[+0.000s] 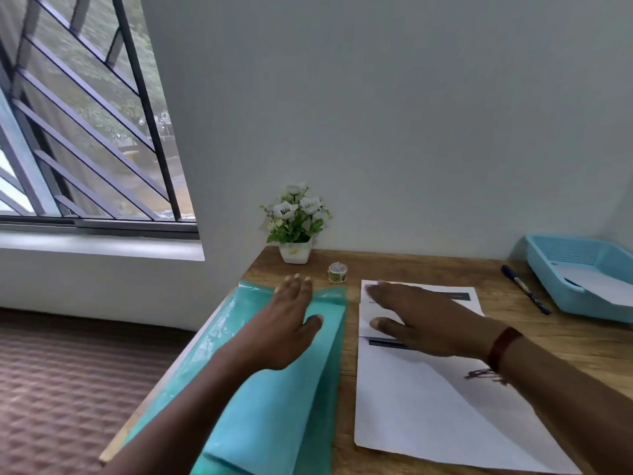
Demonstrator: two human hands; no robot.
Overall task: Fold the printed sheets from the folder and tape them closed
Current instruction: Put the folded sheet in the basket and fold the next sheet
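My left grip [291, 320] lies flat and open on the teal folder [274, 423]. The fingers are straight and hold nothing; they only press the cover down. My right grip [421, 320] is just as open, its palm and straight fingers spread over the far part of the printed sheets [411, 406], pinning them to the desk [428, 265] without pinching them.

The sheets are out of the folder, directly under my right grip and running back toward me beneath my wrist, which wears a dark red band [503, 347]. They lie just beside the folder, off my left grip's thumb side. An edge crosses the paper under my right fingers. I cannot tell whether it is a first fold or one sheet lying offset on another.

I judge this is the start of folding: the paper is laid out and steadied, with no clear crease and no tape on it.

Next, my right grip should curl round one edge, carry it over to meet the opposite edge squarely, and press the crease flat. My left grip would do better steadying the paper than the folder.

The tape roll [337, 271] stands just beyond and between my fingertips, within easy reach. A pen [525, 289] and a blue tray [589, 305] lie well off to the outer side of my right grip.
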